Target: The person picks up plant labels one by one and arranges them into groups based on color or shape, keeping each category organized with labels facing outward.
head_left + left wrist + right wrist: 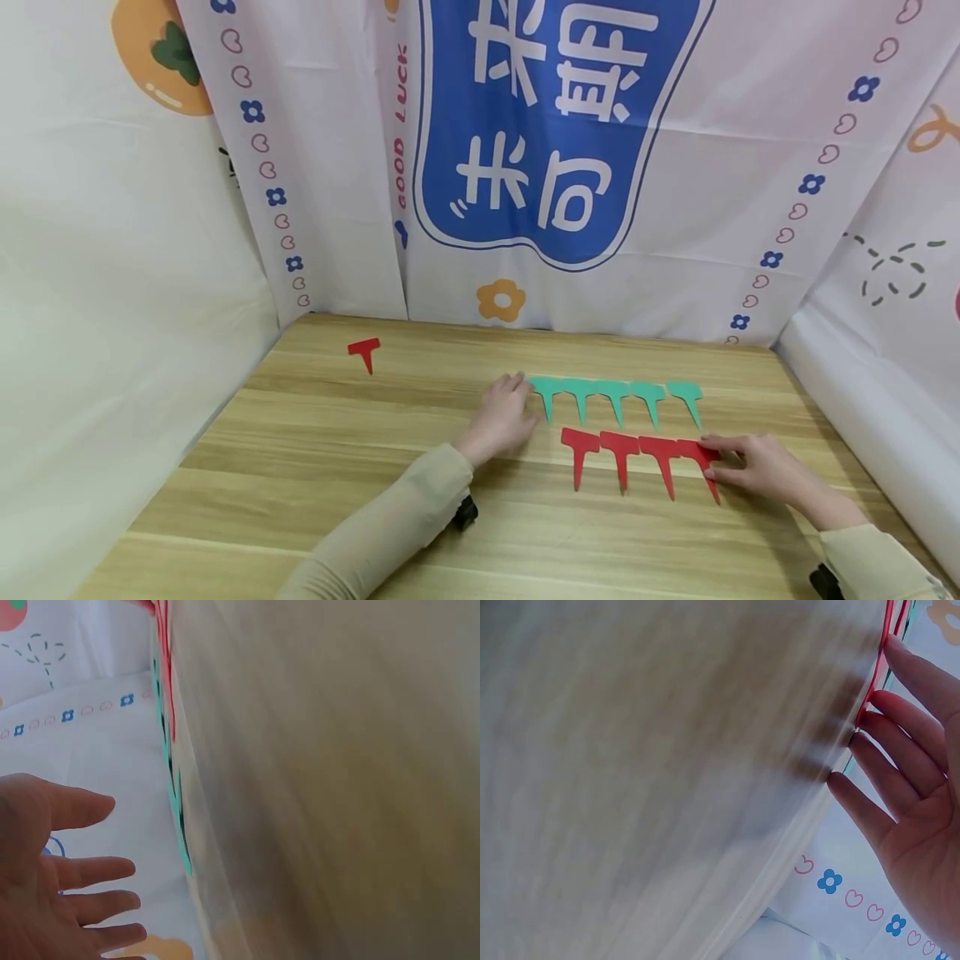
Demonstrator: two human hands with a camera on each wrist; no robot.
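Observation:
Several green T-shaped plant labels [579,396] lie side by side in a row on the wooden table. Nearer the person is a row of red T-shaped plant labels [621,454], stems pointing toward the person. My right hand [765,471] touches the rightmost red plant label [700,454] with thumb and fingertips; in the right wrist view its fingers [907,742] look fairly straight. At the left end of the green row is my left hand [501,421], holding nothing. Its fingers [97,871] are extended and spread in the left wrist view.
A lone red plant label [364,353] lies at the far left of the wooden table [300,467]. A printed white cloth [345,208] with a blue panel hangs behind the table's back edge. White cloth also stands along both sides.

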